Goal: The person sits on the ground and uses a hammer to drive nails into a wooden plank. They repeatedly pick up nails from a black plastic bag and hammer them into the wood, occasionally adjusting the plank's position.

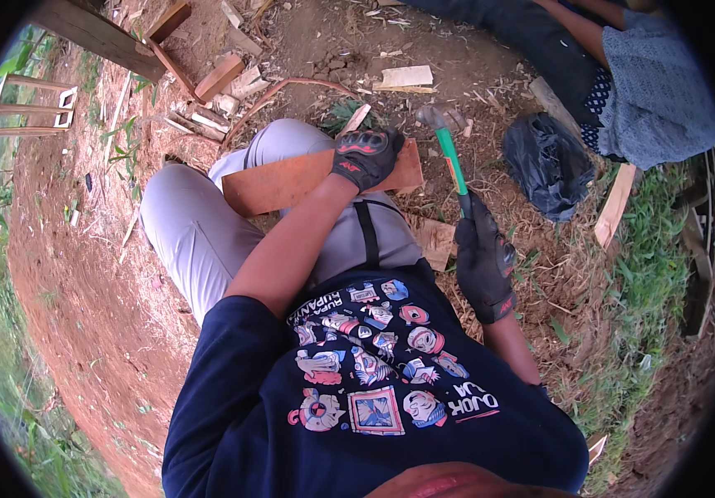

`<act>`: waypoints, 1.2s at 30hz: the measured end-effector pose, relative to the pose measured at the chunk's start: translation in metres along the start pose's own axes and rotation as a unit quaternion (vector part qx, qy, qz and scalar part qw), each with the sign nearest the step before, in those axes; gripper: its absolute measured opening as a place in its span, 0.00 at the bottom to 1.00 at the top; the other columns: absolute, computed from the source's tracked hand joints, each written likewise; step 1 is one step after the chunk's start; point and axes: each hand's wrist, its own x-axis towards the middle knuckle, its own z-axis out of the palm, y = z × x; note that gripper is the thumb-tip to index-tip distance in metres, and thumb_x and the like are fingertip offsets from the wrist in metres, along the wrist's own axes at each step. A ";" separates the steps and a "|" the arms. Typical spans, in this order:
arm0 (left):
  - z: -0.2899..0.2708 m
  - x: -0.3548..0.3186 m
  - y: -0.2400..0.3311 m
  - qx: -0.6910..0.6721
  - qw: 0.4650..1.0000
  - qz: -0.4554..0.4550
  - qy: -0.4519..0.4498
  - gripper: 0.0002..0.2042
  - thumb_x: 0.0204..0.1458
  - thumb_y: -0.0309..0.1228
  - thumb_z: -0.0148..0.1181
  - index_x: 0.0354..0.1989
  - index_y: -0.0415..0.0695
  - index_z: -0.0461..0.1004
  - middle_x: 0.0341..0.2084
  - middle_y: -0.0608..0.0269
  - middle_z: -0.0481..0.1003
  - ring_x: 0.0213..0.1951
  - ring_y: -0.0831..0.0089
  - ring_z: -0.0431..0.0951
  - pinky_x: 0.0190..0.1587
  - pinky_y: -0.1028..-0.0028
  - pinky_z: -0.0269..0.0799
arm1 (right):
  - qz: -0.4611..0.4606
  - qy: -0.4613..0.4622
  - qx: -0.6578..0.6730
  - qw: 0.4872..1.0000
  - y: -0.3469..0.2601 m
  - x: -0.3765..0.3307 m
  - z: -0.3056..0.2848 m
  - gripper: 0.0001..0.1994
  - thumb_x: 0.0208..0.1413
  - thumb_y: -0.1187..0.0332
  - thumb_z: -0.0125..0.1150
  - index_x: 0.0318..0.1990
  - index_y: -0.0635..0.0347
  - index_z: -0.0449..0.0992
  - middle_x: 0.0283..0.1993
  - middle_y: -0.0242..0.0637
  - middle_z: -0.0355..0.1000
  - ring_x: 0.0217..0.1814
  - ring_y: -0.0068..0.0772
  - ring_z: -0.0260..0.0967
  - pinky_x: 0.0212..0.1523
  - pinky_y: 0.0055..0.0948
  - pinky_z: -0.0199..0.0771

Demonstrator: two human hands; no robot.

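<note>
A flat reddish-brown wooden board (pixel 278 183) lies across my thighs. My left hand (pixel 367 156), in a black glove with red trim, is closed over the board near its right end. Behind those fingers a pale sliver of wood (pixel 356 119) shows; whether they touch it I cannot tell. My right hand (pixel 484 257), gloved the same way, grips a hammer (pixel 452 159) by the lower part of its green handle. The hammer's metal head points away from me, just right of the board's end and apart from it.
Wood offcuts (pixel 407 77) and shavings litter the dirt ahead. A black plastic bag (pixel 546 166) lies to the right, near a seated person in a grey-blue top (pixel 652 91). A wooden beam (pixel 96 35) and a small wooden frame (pixel 32 108) stand at the far left.
</note>
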 end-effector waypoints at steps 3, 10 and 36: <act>0.000 0.001 -0.002 -0.012 1.000 -0.018 -0.015 0.15 0.71 0.44 0.48 0.49 0.49 0.79 0.39 0.46 0.84 0.45 0.44 0.85 0.48 0.46 0.78 | 0.015 -0.103 -0.070 0.992 0.005 0.008 -0.003 0.21 0.72 0.74 0.55 0.71 0.62 0.71 0.62 0.55 0.79 0.60 0.59 0.81 0.53 0.49 0.83; -0.001 -0.001 -0.017 -0.065 0.998 -0.023 0.002 0.19 0.71 0.48 0.47 0.47 0.49 0.81 0.43 0.47 0.85 0.48 0.47 0.86 0.51 0.49 0.79 | -0.056 0.048 0.022 0.997 -0.017 0.003 -0.014 0.24 0.73 0.72 0.55 0.74 0.61 0.68 0.61 0.57 0.79 0.57 0.60 0.82 0.55 0.50 0.82; 0.007 -0.008 -0.010 -0.055 0.995 0.035 0.071 0.13 0.69 0.40 0.51 0.43 0.48 0.81 0.35 0.47 0.84 0.40 0.45 0.85 0.43 0.47 0.79 | 0.005 -0.057 -0.065 0.996 -0.005 -0.003 0.016 0.23 0.75 0.70 0.51 0.74 0.64 0.67 0.63 0.60 0.77 0.61 0.62 0.79 0.57 0.52 0.80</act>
